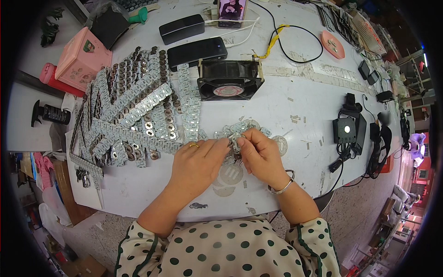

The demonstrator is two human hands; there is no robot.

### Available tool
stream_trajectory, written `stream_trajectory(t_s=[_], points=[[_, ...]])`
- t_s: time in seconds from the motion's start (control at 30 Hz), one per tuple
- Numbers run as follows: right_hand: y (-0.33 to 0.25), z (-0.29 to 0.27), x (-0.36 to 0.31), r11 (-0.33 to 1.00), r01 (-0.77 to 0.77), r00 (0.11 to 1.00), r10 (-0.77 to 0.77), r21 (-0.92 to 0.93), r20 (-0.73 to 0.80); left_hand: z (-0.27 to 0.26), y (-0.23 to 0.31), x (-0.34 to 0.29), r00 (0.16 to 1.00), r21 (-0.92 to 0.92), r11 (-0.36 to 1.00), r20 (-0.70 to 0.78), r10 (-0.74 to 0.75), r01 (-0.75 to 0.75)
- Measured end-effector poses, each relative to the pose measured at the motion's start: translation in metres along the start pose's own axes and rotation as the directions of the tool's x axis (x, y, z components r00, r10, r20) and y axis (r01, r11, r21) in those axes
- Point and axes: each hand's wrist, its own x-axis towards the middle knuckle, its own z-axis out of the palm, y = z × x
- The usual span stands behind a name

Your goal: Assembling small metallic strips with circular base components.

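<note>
Both of my hands meet near the middle of the white table. My right hand (264, 156), with a bangle at its wrist, pinches a small pale circuit board (236, 142) between thumb and fingers. From the other side, my left hand (197, 160), wearing a ring, has its bent fingertips closed against the same board. Fingers cover much of the piece. Just beyond and beneath the hands lies a loose heap of similar small boards (237, 127). Left of them spreads a large pile of board strips (134, 113), some bearing round metal discs.
Beyond the hands stands a black cooling fan (230, 79). Behind it are a black power bank (197, 51), a dark box (182, 29) and a propped phone (231, 11). Black adapters (345, 130) with cables lie right. A pink box (84, 57) sits far left, a pink dish (332, 45) far right.
</note>
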Motion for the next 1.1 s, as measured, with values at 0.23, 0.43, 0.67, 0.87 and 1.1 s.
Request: stream_trajectory(t_s=[0.23,0.43,0.67,0.87,1.1], points=[[-0.006,-0.011,0.006,0.98,0.102,0.995,-0.102,-0.17,0.008,-0.013,-0.003,0.002,0.981,-0.242,0.951,0.075,-0.177,0.19],[-0.009,-0.021,0.006,0.925,0.234,0.972,-0.231,-0.299,0.044,-0.018,-0.019,-0.003,0.891,-0.62,0.64,0.293,-0.348,0.454],[-0.02,-0.027,0.003,0.994,-0.017,0.95,0.051,-0.111,0.308,-0.026,-0.021,0.0,0.836,-0.673,0.496,0.443,-0.323,0.548],[-0.01,-0.02,-0.003,0.949,-0.163,0.906,0.034,0.272,0.423,-0.019,-0.025,-0.003,0.776,-0.779,0.112,0.58,-0.249,0.617],[-0.005,-0.007,0.0,0.996,0.092,0.994,-0.09,-0.016,0.062,0.001,-0.012,-0.001,0.983,-0.584,0.806,-0.067,-0.17,0.1]])
